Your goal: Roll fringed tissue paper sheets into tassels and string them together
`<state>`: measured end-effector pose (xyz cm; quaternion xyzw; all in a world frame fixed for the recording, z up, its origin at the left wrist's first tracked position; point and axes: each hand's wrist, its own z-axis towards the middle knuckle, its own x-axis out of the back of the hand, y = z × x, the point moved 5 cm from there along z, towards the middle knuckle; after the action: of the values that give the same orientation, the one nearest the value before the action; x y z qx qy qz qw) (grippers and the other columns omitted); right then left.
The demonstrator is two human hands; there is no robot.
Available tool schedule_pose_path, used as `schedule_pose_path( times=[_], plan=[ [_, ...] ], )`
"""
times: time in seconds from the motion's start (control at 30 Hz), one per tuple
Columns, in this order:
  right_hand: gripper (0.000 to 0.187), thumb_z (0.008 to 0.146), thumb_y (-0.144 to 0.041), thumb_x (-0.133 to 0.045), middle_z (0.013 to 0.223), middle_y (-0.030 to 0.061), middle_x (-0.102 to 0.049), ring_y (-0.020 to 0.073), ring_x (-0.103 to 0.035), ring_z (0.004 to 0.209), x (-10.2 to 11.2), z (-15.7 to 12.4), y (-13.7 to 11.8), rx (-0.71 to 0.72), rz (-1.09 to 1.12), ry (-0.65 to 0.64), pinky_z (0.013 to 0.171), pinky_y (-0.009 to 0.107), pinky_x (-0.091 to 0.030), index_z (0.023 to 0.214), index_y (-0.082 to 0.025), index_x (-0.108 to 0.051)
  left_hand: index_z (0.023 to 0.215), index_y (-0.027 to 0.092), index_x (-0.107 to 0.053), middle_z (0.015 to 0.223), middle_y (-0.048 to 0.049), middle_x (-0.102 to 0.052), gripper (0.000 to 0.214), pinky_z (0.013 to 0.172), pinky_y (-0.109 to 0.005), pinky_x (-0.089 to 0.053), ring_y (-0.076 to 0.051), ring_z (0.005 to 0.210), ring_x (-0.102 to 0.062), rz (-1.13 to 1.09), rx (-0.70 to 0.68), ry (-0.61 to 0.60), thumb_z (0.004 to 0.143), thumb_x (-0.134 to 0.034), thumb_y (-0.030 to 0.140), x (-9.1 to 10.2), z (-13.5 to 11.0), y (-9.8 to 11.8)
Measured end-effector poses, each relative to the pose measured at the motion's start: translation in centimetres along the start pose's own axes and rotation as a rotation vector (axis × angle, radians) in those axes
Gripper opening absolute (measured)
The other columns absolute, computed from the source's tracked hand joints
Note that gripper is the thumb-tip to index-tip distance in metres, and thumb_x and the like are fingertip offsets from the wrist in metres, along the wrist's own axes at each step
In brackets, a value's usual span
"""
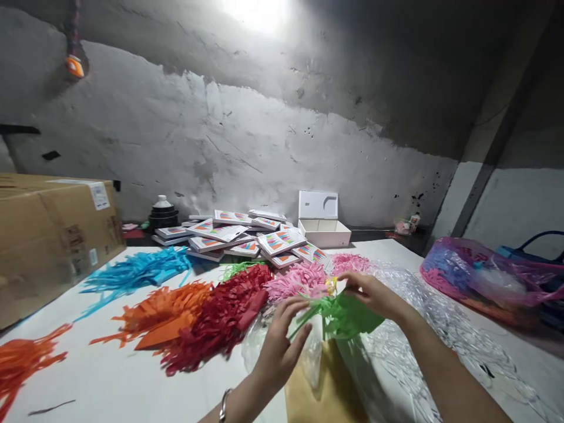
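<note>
Now | L hand [278, 346] spread | R hand [373, 294] hldg 1 grn fringe [350, 320]

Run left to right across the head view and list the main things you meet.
Cardboard box → blue fringed paper → dark red fringed paper → left hand → green fringed paper → pink plastic bag.

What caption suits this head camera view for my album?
Left hand and right hand handle green fringe over a white table, near red fringe.
</note>
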<state>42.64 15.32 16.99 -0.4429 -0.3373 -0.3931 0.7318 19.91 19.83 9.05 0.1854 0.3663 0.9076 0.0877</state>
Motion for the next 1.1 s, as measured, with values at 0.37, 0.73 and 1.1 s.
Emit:
schedule_pose_path(
  times=[0.37, 0.73, 1.1],
  plan=[
    [0.024, 0.103, -0.03, -0.048, 0.091, 0.008, -0.071, 0.0218, -0.069, 0.086, -7.9, -6.3, -5.3, -0.106, 0.006, 0.393, 0.08, 0.034, -0.055, 0.099, -0.02, -0.069, 0.11, 0.016, -0.07, 0.11, -0.0099, -0.075, 0.031, 0.094, -0.039, -0.05, -0.029, 0.102, -0.065, -0.152, 0.313, -0.29, 0.091, -0.051, 0.032, -4.1, -0.9, -1.0],
    [0.02, 0.088, -0.01, -0.064, 0.095, 0.0018, -0.074, 0.0192, -0.068, 0.092, -14.7, -10.0, -7.8, -0.059, 0.201, 0.182, 0.084, 0.03, -0.055, 0.094, -0.025, -0.075, 0.112, 0.017, -0.072, 0.111, -0.0098, -0.076, 0.048, 0.103, -0.044, -0.047, -0.031, 0.114, -0.064, -0.659, 0.901, -0.17, 0.08, -0.075, 0.052, -3.2, -10.9, -4.6],
    [0.022, 0.098, -0.03, -0.064, 0.115, 0.0055, -0.069, 0.0192, -0.068, 0.1, -19.9, 6.4, -4.7, -0.143, 0.093, -0.157, 0.088, 0.04, -0.057, 0.114, -0.017, -0.066, 0.086, 0.016, -0.072, 0.074, -0.0052, -0.076, 0.048, 0.074, -0.036, -0.055, -0.025, 0.073, -0.072, -0.829, 0.962, -0.046, 0.071, -0.079, 0.061, -4.3, -14.3, -8.5]
  ],
)
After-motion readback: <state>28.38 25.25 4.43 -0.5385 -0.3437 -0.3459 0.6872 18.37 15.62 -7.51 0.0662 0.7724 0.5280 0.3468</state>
